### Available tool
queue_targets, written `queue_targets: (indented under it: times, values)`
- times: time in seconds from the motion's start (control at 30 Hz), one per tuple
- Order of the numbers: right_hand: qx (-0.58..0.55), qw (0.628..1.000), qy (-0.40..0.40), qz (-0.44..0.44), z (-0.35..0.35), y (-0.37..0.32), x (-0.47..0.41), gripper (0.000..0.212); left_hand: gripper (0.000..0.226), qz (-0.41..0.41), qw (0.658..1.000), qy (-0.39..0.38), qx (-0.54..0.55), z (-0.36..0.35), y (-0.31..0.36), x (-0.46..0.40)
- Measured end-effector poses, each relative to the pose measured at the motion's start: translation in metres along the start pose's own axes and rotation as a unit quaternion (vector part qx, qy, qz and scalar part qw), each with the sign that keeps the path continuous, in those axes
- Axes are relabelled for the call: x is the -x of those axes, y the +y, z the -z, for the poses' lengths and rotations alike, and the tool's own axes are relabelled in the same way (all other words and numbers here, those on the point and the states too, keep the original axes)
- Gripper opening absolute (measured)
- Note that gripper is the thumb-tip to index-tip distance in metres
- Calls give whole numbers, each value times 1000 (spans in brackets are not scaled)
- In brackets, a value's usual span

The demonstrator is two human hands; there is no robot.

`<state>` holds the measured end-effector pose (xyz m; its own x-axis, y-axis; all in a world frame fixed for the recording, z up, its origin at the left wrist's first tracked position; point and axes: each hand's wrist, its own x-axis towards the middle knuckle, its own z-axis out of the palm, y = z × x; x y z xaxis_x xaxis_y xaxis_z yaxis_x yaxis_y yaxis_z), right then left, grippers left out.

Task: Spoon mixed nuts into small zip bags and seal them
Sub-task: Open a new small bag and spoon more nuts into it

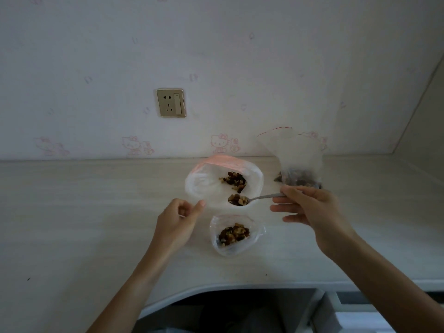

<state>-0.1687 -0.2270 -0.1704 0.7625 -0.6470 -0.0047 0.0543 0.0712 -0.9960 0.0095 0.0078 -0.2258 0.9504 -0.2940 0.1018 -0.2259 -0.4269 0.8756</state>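
Head view: one downward look over a pale desk [72, 212], wood-grain laminate, matte.
Large bag [206, 186]: thin frosted plastic with a red zip strip, mouth propped wide and tilted toward the person so the spoon can enter; a dark heap of mixed nuts [234, 180] lies inside.
Left hand [177, 219]: thumb and forefinger pinch the bag's near rim, apparently to keep the mouth open; the pinch itself is small and somewhat blurred.
Right hand [310, 207]: holds the handle end of the spoon between thumb and fingers, the remaining fingers extended.
Spoon [254, 199]: slim grey metal, bowl level and loaded with nuts, just over the large bag's near edge.
Small bag [234, 234]: clear, glossy, red-edged, lying open-mouthed just in front of the large one, partly filled with brown and tan pieces; placed near, likely for a short carry.
Third bag [298, 159]: upright near the wall, top flared, nuts at its base; whether sealed is unclear.
Wall socket [170, 102]: gold-toned plate, on patterned wallpaper.
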Motion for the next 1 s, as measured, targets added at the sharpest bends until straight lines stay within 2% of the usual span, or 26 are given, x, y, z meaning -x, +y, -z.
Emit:
queue_targets:
  times: [0.1, 0.2, 0.3, 0.37, 0.4, 0.43, 0.5, 0.53, 0.57, 0.6, 0.67, 0.7, 0.8, 0.87, 0.93, 1.0]
  values:
    - [9, 1000, -18, -17, 9, 3, 15, 19, 38, -55, 996, -68, -29, -5, 3, 20]
    - [44, 999, -17, -4, 15, 9, 23, 18, 29, -92, 991, -90, -47, -13, 11, 29]
    - [118, 990, -11, 75, 17, 11, 27, 12, 17, -112, 988, -92, -49, -20, 17, 28]
    - [192, 968, -15, 161, 17, 10, 31, 10, 13, -122, 987, -88, -54, -22, 20, 25]
    - [244, 944, -18, 222, 19, 9, 33, 12, 13, -123, 987, -86, -57, -22, 22, 24]
    - [304, 903, -22, 303, 21, 9, 35, 18, 13, -122, 987, -85, -60, -21, 23, 23]
    - [403, 792, -47, 457, 26, 8, 37, 26, 14, -124, 987, -80, -64, -20, 25, 19]
    - [431, 747, -62, 502, 27, 8, 38, 27, 14, -126, 987, -78, -67, -19, 25, 17]
    - [447, 718, -72, 528, 28, 8, 37, 29, 14, -127, 986, -78, -72, -18, 26, 15]
    - [451, 705, -77, 541, 29, 7, 36, 30, 14, -127, 986, -80, -76, -18, 26, 14]
    - [438, 722, -68, 531, 29, 6, 34, 28, 16, -124, 985, -84, -89, -19, 26, 11]
    - [417, 750, -56, 510, 28, 5, 33, 24, 17, -125, 983, -86, -100, -19, 26, 10]
    - [290, 878, -29, 380, 22, 5, 29, 17, 16, -132, 981, -76, -121, -16, 25, 10]
    - [182, 945, -18, 272, 16, 6, 22, 15, 17, -137, 982, -59, -115, -12, 27, 9]
    - [87, 980, 3, 181, 10, 7, 13, 16, 17, -151, 982, -43, -104, -6, 33, 5]
    - [17, 994, 25, 104, 5, 8, 2, 16, 13, -186, 978, -20, -88, -2, 42, -2]
